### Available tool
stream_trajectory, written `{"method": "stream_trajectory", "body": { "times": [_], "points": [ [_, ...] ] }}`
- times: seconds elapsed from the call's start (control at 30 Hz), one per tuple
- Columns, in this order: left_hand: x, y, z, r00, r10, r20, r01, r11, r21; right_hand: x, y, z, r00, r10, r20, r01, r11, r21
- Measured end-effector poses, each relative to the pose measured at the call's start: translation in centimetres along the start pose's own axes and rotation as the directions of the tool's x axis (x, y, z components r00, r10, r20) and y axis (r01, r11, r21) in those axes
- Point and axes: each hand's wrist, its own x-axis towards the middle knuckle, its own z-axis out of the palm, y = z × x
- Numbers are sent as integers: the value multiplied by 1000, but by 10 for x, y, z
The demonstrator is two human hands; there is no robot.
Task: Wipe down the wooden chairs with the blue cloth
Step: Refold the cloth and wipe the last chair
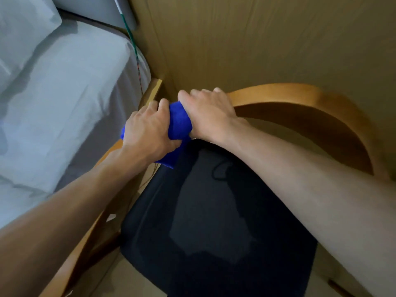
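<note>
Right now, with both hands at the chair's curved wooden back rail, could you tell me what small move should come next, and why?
Probably slide the bunched blue cloth rightward along the curved wooden back rail. The left hand grips it at the rail's left end; the right hand steadies beside it, and the rail's right stretch lies uncovered.

blue cloth (179,123) mostly hidden by hands, chair (300,97) cut off right

Left hand (147,133) fingers curled in a closed grip, right hand (209,115) likewise, both forearms extended forward
</note>
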Motion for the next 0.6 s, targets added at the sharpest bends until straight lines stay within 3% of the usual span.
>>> {"method": "stream_trajectory", "body": {
  "times": [0.17,0.33,0.6],
  "points": [
    [38,58,-9,988,143,52,-143,990,1,-25,50,-22,990,130,-53,-135,984,-112],
    [63,130,-20,953,298,64,-298,954,1,-65,111,-37,958,258,-125,-272,956,-109],
    [80,269,-13,838,544,47,-546,835,64,-166,201,-36,784,575,-233,-567,817,104]
  ]
}}
